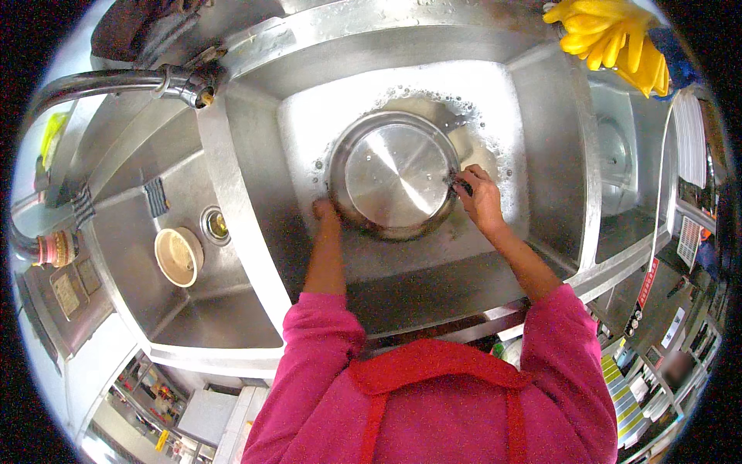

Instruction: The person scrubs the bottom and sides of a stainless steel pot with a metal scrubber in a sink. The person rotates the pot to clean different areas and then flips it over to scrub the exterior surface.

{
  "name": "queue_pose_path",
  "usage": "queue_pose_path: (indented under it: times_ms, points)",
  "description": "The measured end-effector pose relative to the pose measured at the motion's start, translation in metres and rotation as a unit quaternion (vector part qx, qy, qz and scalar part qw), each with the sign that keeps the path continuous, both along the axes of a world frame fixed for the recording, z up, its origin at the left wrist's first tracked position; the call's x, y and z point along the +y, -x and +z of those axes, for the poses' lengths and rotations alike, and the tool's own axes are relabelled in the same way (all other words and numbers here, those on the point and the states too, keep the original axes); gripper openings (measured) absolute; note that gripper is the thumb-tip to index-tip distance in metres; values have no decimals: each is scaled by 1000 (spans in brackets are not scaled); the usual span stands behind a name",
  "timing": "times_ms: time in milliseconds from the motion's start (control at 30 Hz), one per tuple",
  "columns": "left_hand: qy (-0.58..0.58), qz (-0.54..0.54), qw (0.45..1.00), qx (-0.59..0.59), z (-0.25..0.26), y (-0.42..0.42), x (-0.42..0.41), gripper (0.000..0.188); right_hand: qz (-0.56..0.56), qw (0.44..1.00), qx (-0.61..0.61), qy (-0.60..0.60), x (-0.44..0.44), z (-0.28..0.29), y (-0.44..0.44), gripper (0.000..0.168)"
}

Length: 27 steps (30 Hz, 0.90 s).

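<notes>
A round stainless steel pan (389,174) lies in soapy water in the middle sink basin (406,284). Its flat, shiny bottom faces me; I cannot tell whether that is the inside or the outside. My left hand (324,209) is at the pan's left edge, its fingers mostly hidden at the rim. At the right edge, my right hand (480,194) pinches a small dark scourer (456,181) against the pan's side. White suds (313,127) surround the pan on the far side and both flanks.
Left, another basin holds a beige plastic strainer basket (179,257) near a drain (217,225) and a striped grey cloth (156,197). A metal faucet (127,81) reaches in above. Yellow rubber gloves (608,35) hang far right, above a third, water-filled basin (614,156). White plates (690,142) are stacked beyond.
</notes>
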State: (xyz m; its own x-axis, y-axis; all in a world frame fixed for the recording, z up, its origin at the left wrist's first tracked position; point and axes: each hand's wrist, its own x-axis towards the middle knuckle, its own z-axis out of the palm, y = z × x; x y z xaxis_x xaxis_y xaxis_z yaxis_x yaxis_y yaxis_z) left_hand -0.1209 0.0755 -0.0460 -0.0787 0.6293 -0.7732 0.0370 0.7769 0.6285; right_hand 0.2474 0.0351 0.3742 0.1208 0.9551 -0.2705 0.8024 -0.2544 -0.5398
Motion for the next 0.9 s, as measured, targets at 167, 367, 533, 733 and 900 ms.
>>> queue_pose_path:
  times_ms: [167,367,533,733,900]
  points:
    - [0,-3,1000,-12,2,1,-6,33,57,997,21,53,-23,1,11,21]
    - [1,2,1000,-16,1,2,3,34,-2,999,30,30,-7,1,7,23]
    - [2,1,1000,-22,4,5,-1,34,-99,990,82,54,-11,-40,-15,22]
    - [1,-7,999,-43,4,-18,-26,35,-438,795,387,163,-40,-117,-54,29]
    - [6,0,999,-42,3,-16,-29,36,-227,943,222,-98,33,-35,-13,22]
